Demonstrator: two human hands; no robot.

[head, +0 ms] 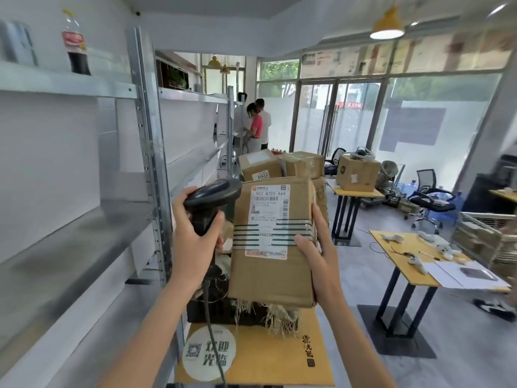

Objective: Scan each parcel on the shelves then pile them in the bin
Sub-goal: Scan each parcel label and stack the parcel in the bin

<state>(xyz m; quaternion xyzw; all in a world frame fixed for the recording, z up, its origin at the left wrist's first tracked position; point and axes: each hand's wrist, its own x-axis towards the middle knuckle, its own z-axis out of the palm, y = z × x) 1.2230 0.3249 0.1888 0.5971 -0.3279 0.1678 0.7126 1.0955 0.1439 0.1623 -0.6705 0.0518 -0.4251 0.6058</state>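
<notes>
**Hands: scanner in left, parcel in right**

Your left hand [195, 236] is wrapped round the grip of the dark grey handheld barcode scanner [211, 198], fingers curled tight on the handle, its cable [214, 340] hanging down past your forearm. Scanner head points right, just beside the top left corner of the parcel.

Your right hand [319, 250] grips the brown cardboard parcel [272, 242] by its right edge: thumb pressed on the front face near the striped tape, fingers behind. Parcel is held upright in the air, white shipping label [268, 219] facing you, roughly at chest height, to the right of the grey metal shelving [148, 152]. Nearest shelf board [70, 247] sits to your left.

Below the parcel: a dark frayed woven bin [223, 309] on a yellow mat with printed characters [260, 354]. Behind it, more brown cardboard boxes [279, 163] stacked up.

Right side: yellow-topped table [397, 261] with small white items and papers. Cola bottle [75, 43] stands on the top shelf. Two people [258, 124] stand at the far end of the shelving.
</notes>
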